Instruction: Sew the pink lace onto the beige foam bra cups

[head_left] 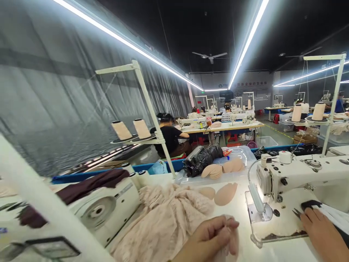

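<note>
At the bottom middle, my left hand (212, 236) has its fingers pinched together on a thin pale piece of fabric (225, 253), which hangs below them. A heap of crumpled beige fabric (163, 218) lies just to its left. Two flat beige oval pads (225, 193) rest on the table behind it. On the right, my right hand (320, 227) is closed on a pair of thread snips (296, 212), their points sticking out to the left. Black and white cloth (331, 214) lies beside that hand. The sewing machine (289, 178) stands behind it, its needle area lit.
A second machine (109, 207) with dark cloth (95, 185) stands on the left. Thread stands with cones (143, 129) rise on both sides. A clear plastic lid (245, 154) holds stacked pads (212, 171) and a black bag (203, 160). A person (171, 138) sits ahead.
</note>
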`<action>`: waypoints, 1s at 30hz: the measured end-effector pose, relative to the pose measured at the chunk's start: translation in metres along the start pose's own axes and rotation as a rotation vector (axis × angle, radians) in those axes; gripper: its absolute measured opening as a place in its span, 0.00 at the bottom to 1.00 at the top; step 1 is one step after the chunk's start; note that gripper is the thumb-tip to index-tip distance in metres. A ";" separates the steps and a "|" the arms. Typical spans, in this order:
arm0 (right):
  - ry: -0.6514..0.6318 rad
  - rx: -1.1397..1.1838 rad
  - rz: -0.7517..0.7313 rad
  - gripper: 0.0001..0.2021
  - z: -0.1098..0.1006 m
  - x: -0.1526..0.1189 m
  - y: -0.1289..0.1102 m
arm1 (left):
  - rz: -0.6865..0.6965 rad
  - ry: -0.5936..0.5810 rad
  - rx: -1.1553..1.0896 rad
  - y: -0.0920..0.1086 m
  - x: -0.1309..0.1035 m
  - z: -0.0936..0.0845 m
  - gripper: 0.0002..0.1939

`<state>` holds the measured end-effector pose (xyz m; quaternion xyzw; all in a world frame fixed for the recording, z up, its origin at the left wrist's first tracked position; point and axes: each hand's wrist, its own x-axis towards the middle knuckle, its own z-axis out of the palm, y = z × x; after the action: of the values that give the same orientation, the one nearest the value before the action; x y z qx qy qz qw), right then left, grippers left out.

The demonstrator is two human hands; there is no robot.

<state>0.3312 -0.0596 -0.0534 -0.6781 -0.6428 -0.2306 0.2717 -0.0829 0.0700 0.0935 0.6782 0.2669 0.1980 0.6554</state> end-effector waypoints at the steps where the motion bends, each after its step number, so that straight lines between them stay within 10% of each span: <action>1: 0.021 0.003 0.002 0.13 0.000 -0.001 -0.001 | -0.021 0.005 0.001 0.000 0.004 0.007 0.34; 10: -0.255 0.557 0.045 0.09 -0.034 0.013 -0.102 | -0.199 -0.114 -0.078 -0.024 0.029 0.046 0.33; 17: 0.007 0.103 -0.384 0.08 -0.042 0.041 -0.161 | -0.161 -0.173 -0.168 -0.031 0.035 0.053 0.34; 24: -0.056 0.091 -0.315 0.09 -0.031 0.020 -0.131 | -0.233 -0.271 0.274 0.003 0.008 0.017 0.21; 30: -0.051 -0.169 -0.158 0.14 -0.022 -0.021 -0.026 | 0.121 0.643 1.083 0.040 -0.024 -0.044 0.15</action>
<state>0.3049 -0.0892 -0.0492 -0.6514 -0.6793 -0.2872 0.1781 -0.1250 0.0892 0.1375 0.8343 0.4740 0.2653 0.0940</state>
